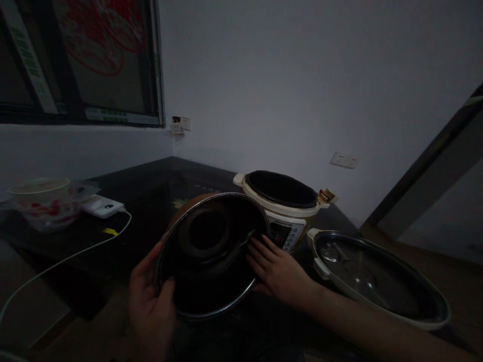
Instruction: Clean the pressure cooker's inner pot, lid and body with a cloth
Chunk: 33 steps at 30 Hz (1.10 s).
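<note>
A dark inner pot (211,281) with a bright metal rim is held tilted toward me, its hollow facing the camera. My left hand (153,296) grips its left rim, thumb inside and fingers around the outside. Over the right rim, my right hand (277,271) lays its fingers against the inside wall, with the thumb outside below. Just behind the pot stands a white electric pressure cooker (289,211), uncovered, its cavity dark and its button panel partly hidden by the pot. The cooker's large round lid (377,281) lies to the right, beyond my right forearm.
On the dark table (151,181), at left, are a plastic-wrapped bowl (43,203) and a white device (101,206) with a cable (75,253) running down leftward. A yellow scrap (110,232) lies near it. Wall sockets (343,160) are behind; a window is upper left.
</note>
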Tool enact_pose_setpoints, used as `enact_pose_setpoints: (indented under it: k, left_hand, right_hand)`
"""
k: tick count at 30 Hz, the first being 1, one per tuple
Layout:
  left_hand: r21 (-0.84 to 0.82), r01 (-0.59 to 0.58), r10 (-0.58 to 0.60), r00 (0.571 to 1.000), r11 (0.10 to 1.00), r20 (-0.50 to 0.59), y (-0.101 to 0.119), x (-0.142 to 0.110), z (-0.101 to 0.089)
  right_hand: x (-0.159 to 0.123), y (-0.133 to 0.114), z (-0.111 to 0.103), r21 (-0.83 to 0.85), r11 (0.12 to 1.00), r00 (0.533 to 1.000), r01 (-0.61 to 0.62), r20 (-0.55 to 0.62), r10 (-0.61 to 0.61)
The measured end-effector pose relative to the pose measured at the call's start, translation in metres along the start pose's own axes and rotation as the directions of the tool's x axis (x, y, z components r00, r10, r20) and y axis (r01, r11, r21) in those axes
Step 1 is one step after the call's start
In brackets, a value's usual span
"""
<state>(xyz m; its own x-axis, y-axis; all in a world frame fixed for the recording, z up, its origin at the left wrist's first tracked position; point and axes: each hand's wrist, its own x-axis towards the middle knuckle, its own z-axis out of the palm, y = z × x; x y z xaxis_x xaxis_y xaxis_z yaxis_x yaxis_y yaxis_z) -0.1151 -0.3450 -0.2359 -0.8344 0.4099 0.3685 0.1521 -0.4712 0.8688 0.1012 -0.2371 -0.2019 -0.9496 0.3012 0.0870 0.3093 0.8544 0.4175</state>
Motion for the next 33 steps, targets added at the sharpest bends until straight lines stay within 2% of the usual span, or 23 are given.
enact_pose_setpoints:
  k: [3, 8, 12, 16, 20, 23, 25, 27, 29, 31, 33]
  left_hand:
    - [0.03, -0.032, 0.032, 0.999, 0.999, 0.012, 0.006, 0.005, 0.001]
    - [0.102, -0.061, 0.042, 0.983, 0.993, 0.179, 0.008, 0.03, -0.004]
    - [0.09, -0.033, 0.003, 0.949, 0.995, 0.316, 0.013, 0.06, -0.001]
    - [0.015, 0.008, -0.013, 0.936, 1.0, 0.353, 0.017, 0.081, 0.005]
    - [0.054, -0.044, 0.024, 0.946, 0.998, 0.322, 0.002, 0.081, -0.002]
    - [0.117, -0.076, 0.047, 0.97, 0.99, 0.237, -0.014, 0.064, -0.011]
    - [0.13, -0.019, -0.002, 0.986, 0.991, 0.165, -0.021, 0.047, -0.013]
    - [0.135, 0.095, -0.105, 0.992, 0.986, 0.074, -0.021, 0.03, -0.011]
    - [0.097, 0.158, -0.156, 0.987, 0.983, -0.022, -0.017, 0.018, -0.006]
    - [0.028, 0.139, -0.137, 0.989, 0.99, -0.064, -0.012, 0.014, -0.001]
    - [-0.021, 0.104, -0.105, 0.994, 0.994, -0.039, -0.009, 0.017, 0.001]
  right_hand:
    - [0.0, -0.022, 0.008, 0.107, 0.994, 0.998, 0.029, 0.049, -0.035]
    - [0.015, -0.046, 0.014, 0.179, 0.983, 0.999, 0.045, -0.002, -0.045]
    - [0.026, -0.047, 0.014, 0.123, 0.986, 0.993, 0.109, -0.066, -0.102]
    - [0.033, -0.046, 0.012, 0.021, 0.991, 0.984, 0.133, -0.124, -0.129]
    - [0.041, -0.054, 0.008, 0.017, 0.996, 0.984, 0.091, -0.157, -0.088]
    - [0.046, -0.064, 0.008, 0.039, 0.998, 0.983, 0.049, -0.176, -0.042]
    - [0.048, -0.072, 0.011, 0.062, 0.998, 0.98, 0.028, -0.197, -0.015]
    - [0.052, -0.083, 0.015, 0.09, 0.996, 0.975, 0.004, -0.221, 0.016]
    - [0.058, -0.097, 0.019, 0.13, 0.99, 0.966, -0.05, -0.245, 0.081]
    - [0.066, -0.112, 0.019, 0.192, 0.973, 0.953, -0.129, -0.247, 0.175]
    - [0.075, -0.124, 0.014, 0.28, 0.937, 0.948, -0.21, -0.177, 0.265]
